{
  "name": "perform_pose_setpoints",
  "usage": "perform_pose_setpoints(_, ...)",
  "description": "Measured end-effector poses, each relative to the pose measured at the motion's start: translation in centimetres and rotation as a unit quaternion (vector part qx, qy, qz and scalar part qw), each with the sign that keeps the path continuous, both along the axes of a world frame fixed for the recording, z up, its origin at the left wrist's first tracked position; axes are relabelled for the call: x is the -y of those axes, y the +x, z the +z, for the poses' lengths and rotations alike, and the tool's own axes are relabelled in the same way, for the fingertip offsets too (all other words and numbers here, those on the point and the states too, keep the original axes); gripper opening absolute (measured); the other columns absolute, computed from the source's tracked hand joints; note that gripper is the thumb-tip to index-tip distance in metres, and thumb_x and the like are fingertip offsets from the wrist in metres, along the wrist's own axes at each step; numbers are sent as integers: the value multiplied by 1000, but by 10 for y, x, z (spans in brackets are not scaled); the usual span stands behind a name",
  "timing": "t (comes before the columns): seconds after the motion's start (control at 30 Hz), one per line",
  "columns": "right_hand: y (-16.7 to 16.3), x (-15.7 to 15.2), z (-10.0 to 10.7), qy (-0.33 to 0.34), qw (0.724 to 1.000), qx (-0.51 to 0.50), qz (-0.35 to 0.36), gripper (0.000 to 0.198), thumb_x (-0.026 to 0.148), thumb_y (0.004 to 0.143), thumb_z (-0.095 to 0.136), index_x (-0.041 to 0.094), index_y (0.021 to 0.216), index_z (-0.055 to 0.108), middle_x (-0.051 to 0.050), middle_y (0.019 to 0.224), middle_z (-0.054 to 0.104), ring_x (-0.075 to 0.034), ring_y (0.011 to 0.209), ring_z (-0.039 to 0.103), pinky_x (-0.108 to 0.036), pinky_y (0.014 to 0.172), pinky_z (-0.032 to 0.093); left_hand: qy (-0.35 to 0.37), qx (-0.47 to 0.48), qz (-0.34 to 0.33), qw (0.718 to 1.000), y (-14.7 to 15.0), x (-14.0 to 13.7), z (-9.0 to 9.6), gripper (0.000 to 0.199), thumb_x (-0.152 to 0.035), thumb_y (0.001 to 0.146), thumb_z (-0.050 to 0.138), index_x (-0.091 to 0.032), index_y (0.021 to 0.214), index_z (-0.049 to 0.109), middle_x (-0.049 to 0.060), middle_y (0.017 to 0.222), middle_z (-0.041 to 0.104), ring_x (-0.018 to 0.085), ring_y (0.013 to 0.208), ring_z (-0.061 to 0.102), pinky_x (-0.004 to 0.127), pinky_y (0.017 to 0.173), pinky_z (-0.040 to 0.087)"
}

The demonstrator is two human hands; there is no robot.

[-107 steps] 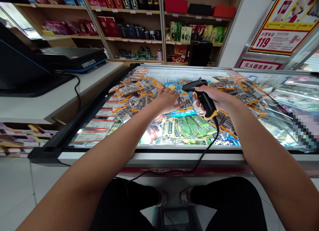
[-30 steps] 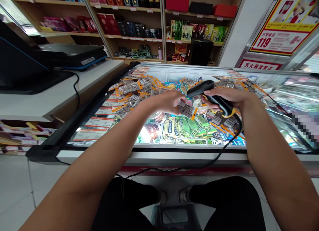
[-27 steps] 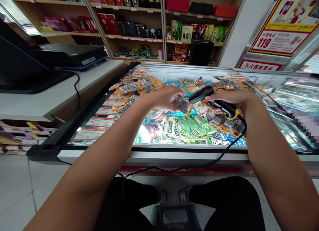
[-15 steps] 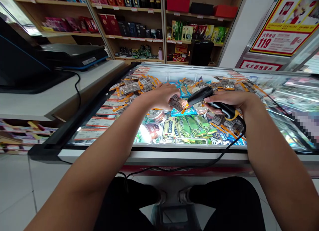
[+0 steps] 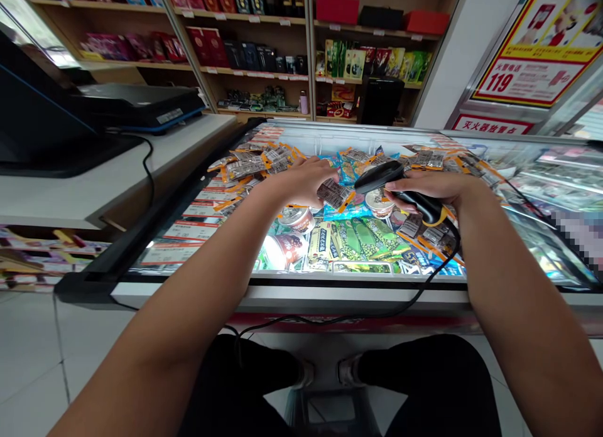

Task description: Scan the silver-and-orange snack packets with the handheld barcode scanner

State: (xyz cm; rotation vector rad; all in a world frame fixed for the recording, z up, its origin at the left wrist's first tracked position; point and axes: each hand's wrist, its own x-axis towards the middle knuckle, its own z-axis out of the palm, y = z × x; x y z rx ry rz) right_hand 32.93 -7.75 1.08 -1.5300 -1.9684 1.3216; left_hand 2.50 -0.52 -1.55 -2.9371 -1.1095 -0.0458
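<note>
My left hand (image 5: 313, 179) is closed on a small snack packet (image 5: 335, 194) with orange ends and a dark printed label. Wrapped around the grip of a black barcode scanner (image 5: 381, 176) is my right hand (image 5: 428, 189); the scanner's head points left, toward the packet, a short gap away. A black cable (image 5: 419, 292) runs from the scanner's yellow-ringed end down across the freezer front. More orange-edged packets (image 5: 249, 164) lie in a pile left of my left hand, and others (image 5: 428, 159) lie behind my right hand.
Under the glass of the chest freezer (image 5: 292, 291) are green ice-cream packs (image 5: 362, 236) and tubs (image 5: 285, 248). To the left a counter (image 5: 188, 145) carries a scale (image 5: 141, 101). Stocked shelves (image 5: 254, 73) stand behind. A stool (image 5: 332, 409) is between my feet.
The packet in my left hand has tilted slightly, and a red glow on its edge is gone. The scanner has shifted up only a little; both hands keep their hold.
</note>
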Motion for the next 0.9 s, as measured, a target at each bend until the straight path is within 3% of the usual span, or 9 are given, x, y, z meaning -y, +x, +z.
perform_pose_setpoints(0.13, -1, -13, -9, 88, 992, 10, -87, 38, 59, 78, 69, 25, 96, 69, -9, 77, 68, -30, 73, 67, -45, 65, 55, 29, -5, 41, 999, -4, -6, -4, 66, -43, 73, 70, -27, 135, 53, 10, 145, 47, 38, 139, 33, 52, 117, 21)
perform_pose_setpoints(0.23, -2, -25, -19, 140, 980, 12, -142, 45, 62, 79, 67, 27, 107, 68, -10, 88, 70, -33, 89, 67, -47, 73, 56, 84, 5, 144, 986, -10, -14, -9, 69, -50, 78, 65, -21, 139, 51, 17, 142, 48, 44, 136, 33, 60, 113, 21)
perform_pose_setpoints(0.33, -2, -29, -27, 133, 980, 5, -148, 50, 62, 76, 70, 27, 111, 68, -11, 89, 71, -34, 91, 67, -46, 73, 56, 134, 44, 245, 959, -15, -19, -13, 66, -54, 86, 55, -16, 139, 51, 21, 140, 49, 46, 135, 33, 63, 111, 22)
perform_pose_setpoints(0.4, -3, -27, -29, 109, 985, 1, -134, 50, 60, 73, 74, 26, 110, 68, -11, 88, 71, -34, 89, 67, -46, 72, 57, 159, 71, 263, 949, -13, -18, -13, 61, -52, 89, 52, -15, 137, 53, 22, 140, 48, 46, 136, 32, 62, 111, 21)
perform_pose_setpoints(0.5, -7, -22, -30, 93, 989, 1, -112, 50, 60, 71, 77, 28, 108, 69, -10, 89, 71, -34, 94, 66, -46, 75, 57, 150, 82, 210, 963, 0, -10, -11, 58, -46, 90, 50, -13, 138, 50, 22, 142, 45, 45, 137, 31, 59, 113, 21)
perform_pose_setpoints(0.67, -23, -23, -36, 89, 991, -22, -95, 57, 70, 74, 70, 31, 115, 68, -12, 97, 73, -36, 102, 65, -47, 74, 58, 59, 42, 58, 996, 28, 5, -17, 61, -48, 90, 49, -19, 144, 43, 15, 148, 43, 39, 140, 31, 54, 118, 17)
perform_pose_setpoints(0.8, -29, -30, -37, 127, 982, -70, -122, 55, 75, 79, 61, 30, 110, 68, -11, 99, 73, -34, 99, 66, -45, 76, 58, 31, 28, 50, 998, 29, 4, -23, 63, -52, 92, 47, -23, 147, 40, 13, 152, 40, 38, 144, 27, 54, 120, 15)
perform_pose_setpoints(0.9, -22, -35, -37, 162, 971, -48, -167, 53, 77, 81, 55, 29, 100, 70, -9, 95, 72, -31, 93, 67, -44, 77, 56, 28, 30, 50, 998, 25, 2, -22, 60, -51, 92, 48, -26, 147, 40, 11, 153, 39, 37, 145, 27, 55, 120, 15)
